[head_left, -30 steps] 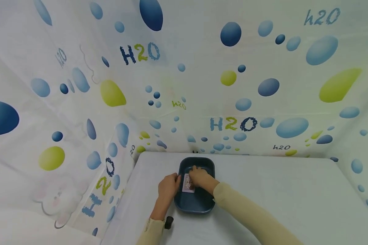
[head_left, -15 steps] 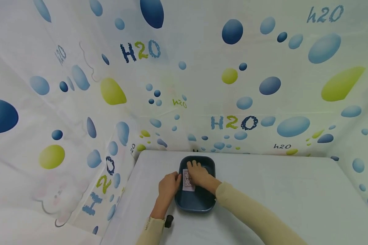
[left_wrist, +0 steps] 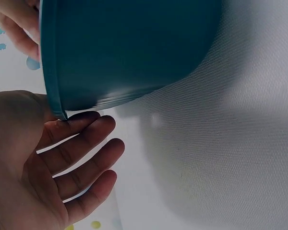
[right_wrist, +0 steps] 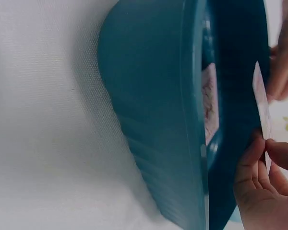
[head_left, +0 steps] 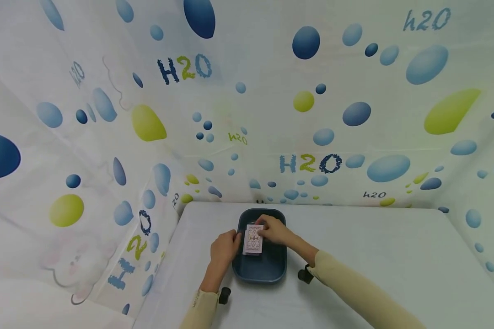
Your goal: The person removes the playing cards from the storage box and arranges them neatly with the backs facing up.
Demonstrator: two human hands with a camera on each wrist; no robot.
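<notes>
A dark teal plastic basin [head_left: 260,270] stands on the white table. At its left rim my left hand [head_left: 224,247] holds on, the index finger under the lip and the other fingers loosely bent outside the wall, as the left wrist view shows; the thumb is mostly hidden there. My right hand [head_left: 276,231] is over the basin and pinches a patterned playing card [right_wrist: 262,103] between thumb and fingers. That card is raised to about rim height. Lower down, another playing card [right_wrist: 210,103] lies inside the basin, partly hidden by the near wall in the right wrist view.
The white tabletop [head_left: 366,256] extends to both sides of the basin. Behind it hangs a white curtain [head_left: 263,132] printed with blue and green drops. Small black wrist devices [head_left: 224,295] sit by both sleeves.
My right hand has gone from lying over the card in the basin to pinching a card and lifting it, shifting slightly right. My left hand stays at the rim.
</notes>
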